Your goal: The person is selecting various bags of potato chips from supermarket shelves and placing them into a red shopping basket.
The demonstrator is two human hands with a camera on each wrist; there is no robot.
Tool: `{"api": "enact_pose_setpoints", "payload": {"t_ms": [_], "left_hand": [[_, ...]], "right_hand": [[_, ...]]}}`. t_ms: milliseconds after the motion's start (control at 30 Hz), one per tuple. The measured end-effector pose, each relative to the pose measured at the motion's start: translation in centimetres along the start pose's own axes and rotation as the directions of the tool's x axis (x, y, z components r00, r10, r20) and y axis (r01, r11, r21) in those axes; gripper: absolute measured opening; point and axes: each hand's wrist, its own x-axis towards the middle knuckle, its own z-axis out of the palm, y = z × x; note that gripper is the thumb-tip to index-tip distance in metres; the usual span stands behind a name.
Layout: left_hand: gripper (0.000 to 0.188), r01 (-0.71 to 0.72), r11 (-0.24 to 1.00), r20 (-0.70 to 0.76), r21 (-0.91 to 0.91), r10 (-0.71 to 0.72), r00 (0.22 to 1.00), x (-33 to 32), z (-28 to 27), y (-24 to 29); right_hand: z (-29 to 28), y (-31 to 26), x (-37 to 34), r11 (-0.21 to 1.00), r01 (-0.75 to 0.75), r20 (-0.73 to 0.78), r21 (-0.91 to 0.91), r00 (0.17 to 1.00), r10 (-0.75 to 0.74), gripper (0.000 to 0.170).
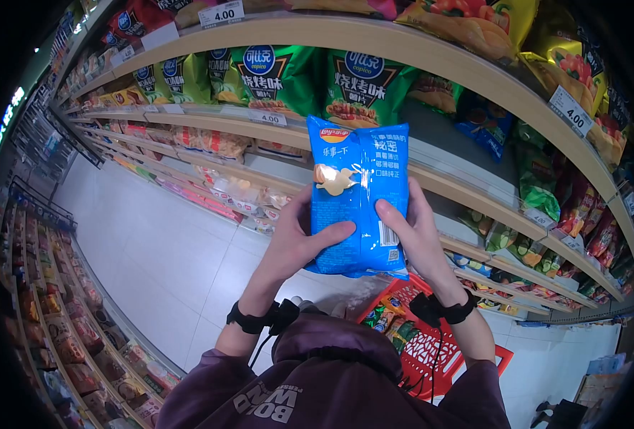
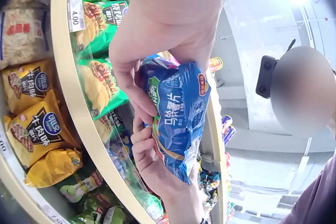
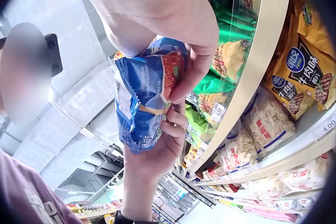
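Note:
A blue bag of potato chips [image 1: 345, 214] is held up before the shelves, its printed back with the barcode facing the head camera. My left hand [image 1: 292, 239] grips the bag's left side, thumb lying across the back. On the opposite side my right hand [image 1: 420, 232] holds it, thumb pressed near the barcode. In the left wrist view the bag's crimped lower edge [image 2: 184, 169] shows, with fingers of both hands behind the bag. The right wrist view shows a red printed patch [image 3: 170, 71] on the front beside the fingers.
Green chip bags [image 1: 274, 82] stand on the shelf [image 1: 259, 114] behind the bag. A red shopping basket [image 1: 431, 350] with several snack packs sits below my right arm. Another shelf row [image 1: 81, 343] runs along the left, across the pale tiled aisle [image 1: 159, 236].

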Motion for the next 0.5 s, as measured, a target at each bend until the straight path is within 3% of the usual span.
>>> {"api": "enact_pose_setpoints", "payload": {"t_ms": [500], "left_hand": [[0.065, -0.008, 1.000, 0.004, 0.019, 0.008, 1.000, 0.10, 0.45, 0.01]], "right_hand": [[-0.70, 0.42, -0.05, 0.999, -0.016, 0.001, -0.033, 1.000, 0.016, 0.054]]}}
